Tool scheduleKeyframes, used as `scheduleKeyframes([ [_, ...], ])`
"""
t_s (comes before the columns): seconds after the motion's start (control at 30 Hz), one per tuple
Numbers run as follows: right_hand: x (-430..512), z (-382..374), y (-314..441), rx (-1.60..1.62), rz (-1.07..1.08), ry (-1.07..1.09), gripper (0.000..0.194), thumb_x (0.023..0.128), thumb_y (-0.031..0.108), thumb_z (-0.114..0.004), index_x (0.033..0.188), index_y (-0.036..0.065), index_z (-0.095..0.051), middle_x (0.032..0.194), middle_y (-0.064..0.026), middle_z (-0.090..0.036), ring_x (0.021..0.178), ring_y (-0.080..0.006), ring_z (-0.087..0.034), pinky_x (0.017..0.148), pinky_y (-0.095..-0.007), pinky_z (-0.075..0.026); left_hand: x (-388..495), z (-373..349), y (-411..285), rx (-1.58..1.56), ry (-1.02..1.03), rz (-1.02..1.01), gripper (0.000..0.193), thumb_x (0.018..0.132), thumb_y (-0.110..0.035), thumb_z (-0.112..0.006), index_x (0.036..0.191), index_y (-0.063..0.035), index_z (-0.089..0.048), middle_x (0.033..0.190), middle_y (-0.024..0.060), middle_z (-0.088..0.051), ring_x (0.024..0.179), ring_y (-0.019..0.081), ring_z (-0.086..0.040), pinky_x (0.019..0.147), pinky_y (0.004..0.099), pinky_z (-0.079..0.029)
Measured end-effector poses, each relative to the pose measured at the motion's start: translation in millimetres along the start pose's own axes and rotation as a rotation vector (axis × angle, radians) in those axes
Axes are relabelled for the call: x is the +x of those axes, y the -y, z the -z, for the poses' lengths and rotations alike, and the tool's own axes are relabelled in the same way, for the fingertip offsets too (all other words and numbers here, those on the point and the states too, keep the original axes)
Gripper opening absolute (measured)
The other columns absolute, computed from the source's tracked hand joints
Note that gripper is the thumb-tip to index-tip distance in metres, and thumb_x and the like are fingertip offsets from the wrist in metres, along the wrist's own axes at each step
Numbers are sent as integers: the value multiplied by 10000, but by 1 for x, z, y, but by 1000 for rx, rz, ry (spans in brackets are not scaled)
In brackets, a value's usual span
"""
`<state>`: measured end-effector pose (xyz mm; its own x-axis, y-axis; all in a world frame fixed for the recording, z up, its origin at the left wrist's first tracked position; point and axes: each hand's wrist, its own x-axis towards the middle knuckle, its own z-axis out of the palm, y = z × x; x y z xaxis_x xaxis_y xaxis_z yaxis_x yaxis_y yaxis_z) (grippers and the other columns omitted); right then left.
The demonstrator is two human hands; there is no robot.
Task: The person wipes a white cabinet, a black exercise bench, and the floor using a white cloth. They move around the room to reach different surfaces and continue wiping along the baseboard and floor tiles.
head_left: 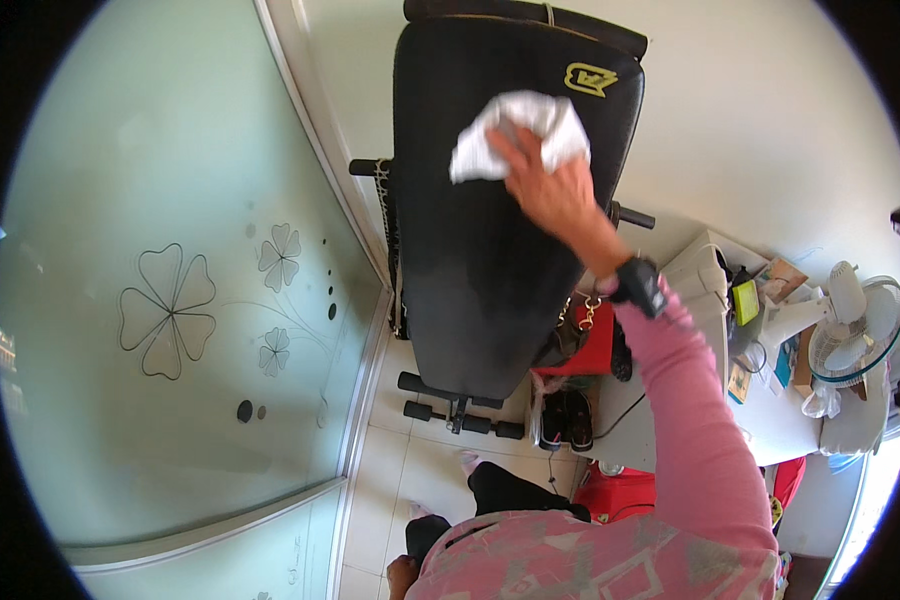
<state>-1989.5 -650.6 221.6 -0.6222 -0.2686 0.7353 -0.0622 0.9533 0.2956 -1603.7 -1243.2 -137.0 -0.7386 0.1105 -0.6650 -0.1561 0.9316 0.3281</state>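
Observation:
My right hand (547, 184) presses a white cloth (521, 120) against the upper part of a black padded exercise bench (469, 292). The fingers lie over the bunched cloth, and the hand is slightly blurred. A yellow emblem (590, 79) marks the pad just beyond the cloth. Low in the view, my left hand (400, 576) hangs beside my leg with its fingers curled. Most of it is cut off or hidden, so I cannot tell if anything is in it.
A frosted glass sliding door (195, 187) with flower patterns runs along the left. Foam rollers (476, 424) sit at the bench's foot, beside dark shoes (566, 420) in a box. On the right, a white table (772, 435) carries an electric fan (855, 330) and clutter.

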Motion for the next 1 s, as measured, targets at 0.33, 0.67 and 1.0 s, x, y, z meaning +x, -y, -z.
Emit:
scheduleKeyframes([
  [0.33, 18, -53, 82, 258, -21, 426, 490, 879, 372, -625, 1286, 107, -561, 1288, -94, -578, 982, -320, -656, 832, -417, -525, 0, -10, -1, -125, -130, -98, 265, 856, -192, -547, 934, -19, -732, 880, 203, -708, 826, 371, -683, 791, 446, -540],
  [0.67, -73, -12, 124, 1130, -886, 574, 286, 992, 327, -515, 1162, 135, -640, 917, -45, -648, 776, -183, -592, 709, -321, -490, -78, -55, 63, -220, -180, 35, 266, 885, -195, -526, 887, -27, -732, 854, 223, -694, 781, 392, -675, 736, 471, -540],
  [1.0, -34, 126, 147, 2807, -784, -14, 353, 982, 286, -448, 1155, 40, -634, 1101, -134, -693, 1009, -287, -681, 894, -472, -552, -65, -66, 79, -262, -135, -45, 263, 874, -180, -538, 965, -25, -730, 909, 209, -705, 851, 369, -681, 782, 444, -535],
])
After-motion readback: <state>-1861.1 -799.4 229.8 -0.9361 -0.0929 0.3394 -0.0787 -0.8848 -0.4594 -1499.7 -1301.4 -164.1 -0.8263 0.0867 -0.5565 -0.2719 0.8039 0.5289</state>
